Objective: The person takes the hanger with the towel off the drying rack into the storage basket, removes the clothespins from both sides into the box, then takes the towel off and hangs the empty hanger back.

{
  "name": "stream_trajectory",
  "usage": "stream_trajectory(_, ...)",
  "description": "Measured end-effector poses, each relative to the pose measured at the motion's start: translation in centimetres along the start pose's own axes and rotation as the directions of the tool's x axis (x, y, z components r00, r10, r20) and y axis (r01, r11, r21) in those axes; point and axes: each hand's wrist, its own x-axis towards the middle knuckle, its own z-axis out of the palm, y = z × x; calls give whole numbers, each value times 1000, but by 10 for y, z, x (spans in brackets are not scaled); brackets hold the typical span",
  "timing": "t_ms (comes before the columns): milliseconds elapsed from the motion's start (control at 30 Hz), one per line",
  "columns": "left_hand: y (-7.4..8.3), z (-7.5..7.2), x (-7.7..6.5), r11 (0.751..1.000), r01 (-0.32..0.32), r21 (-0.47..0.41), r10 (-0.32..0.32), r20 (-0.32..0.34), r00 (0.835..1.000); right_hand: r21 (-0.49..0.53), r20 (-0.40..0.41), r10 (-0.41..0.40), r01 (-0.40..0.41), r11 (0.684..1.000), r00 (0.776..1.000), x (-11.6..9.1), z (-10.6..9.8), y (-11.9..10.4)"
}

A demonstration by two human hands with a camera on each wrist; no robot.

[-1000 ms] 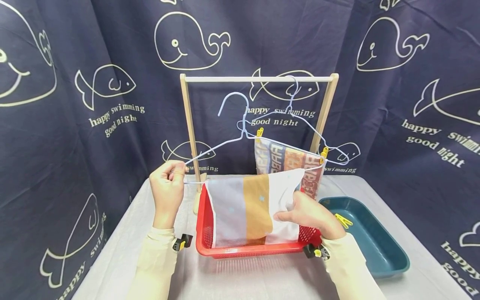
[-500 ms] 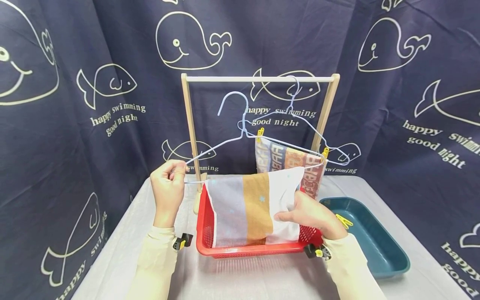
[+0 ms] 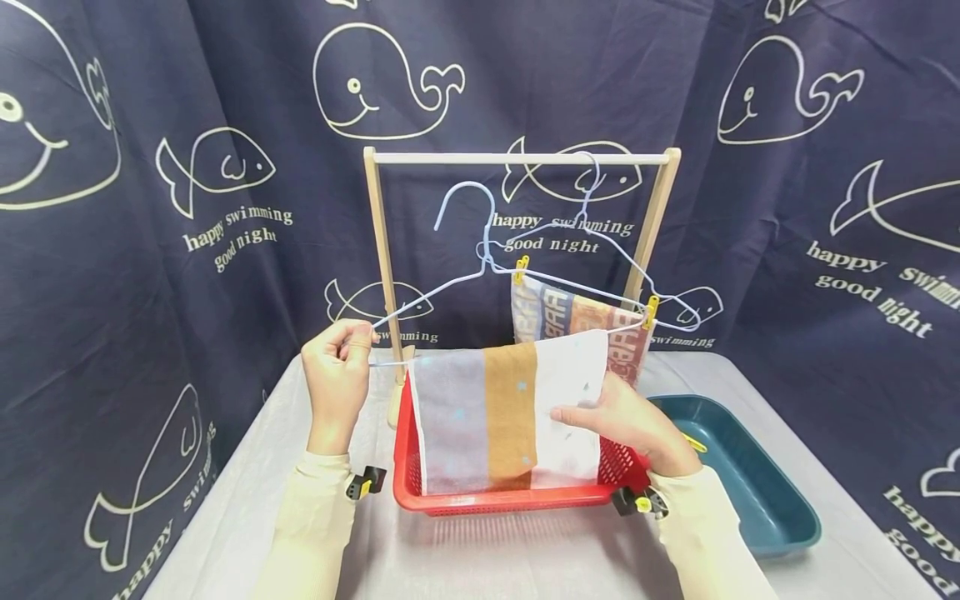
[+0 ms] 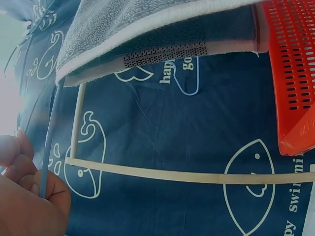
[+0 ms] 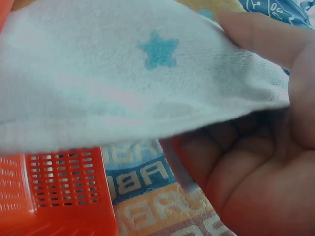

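My left hand [image 3: 337,379] grips one end of a light-blue clothes hanger [image 3: 450,283]; in the left wrist view, fingers curl round its bar. Draped over the hanger's lower bar is a small towel [image 3: 510,408] with grey, mustard and white bands and blue stars. My right hand [image 3: 633,417] holds the towel's right edge, thumb in front and fingers behind; the right wrist view has the white cloth [image 5: 98,83] between them. The hanger's hook points up, free of the rack.
A red basket [image 3: 517,502] stands beneath the towel. Behind, a wooden rack [image 3: 480,158] bears another hanger [image 3: 588,208] with a patterned towel [image 3: 577,312] held by yellow clips [image 3: 651,312]. To the right lies a teal tray [image 3: 757,492] with a yellow clip [image 3: 696,443], partly hidden.
My right hand has shifted slightly up and right along the towel's edge, and the white part hangs flatter. The left hand and hanger stay almost in place.
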Motion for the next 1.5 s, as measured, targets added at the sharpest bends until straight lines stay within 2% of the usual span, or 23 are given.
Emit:
stream_trajectory(233,1,0,-1,1000,-7,-1,7,-4,1000,51,-41,25,-23,998,999,-2,-1,-4)
stream_trajectory(667,4,2,-3,1000,1,-13,0,15,1000,178,-96,-60,77,981,994,2,1,-2)
stream_trajectory(900,3,3,-3,1000,-18,-15,18,27,999,202,-140,-52,80,976,989,1,2,-4)
stream_trajectory(1300,16,7,-5,1000,-7,6,7,16,1000,303,-146,-65,107,947,987,1,3,-6)
stream_trajectory(1500,13,7,-6,1000,-10,11,9,25,1000,323,-155,-69,117,939,985,1,3,-6)
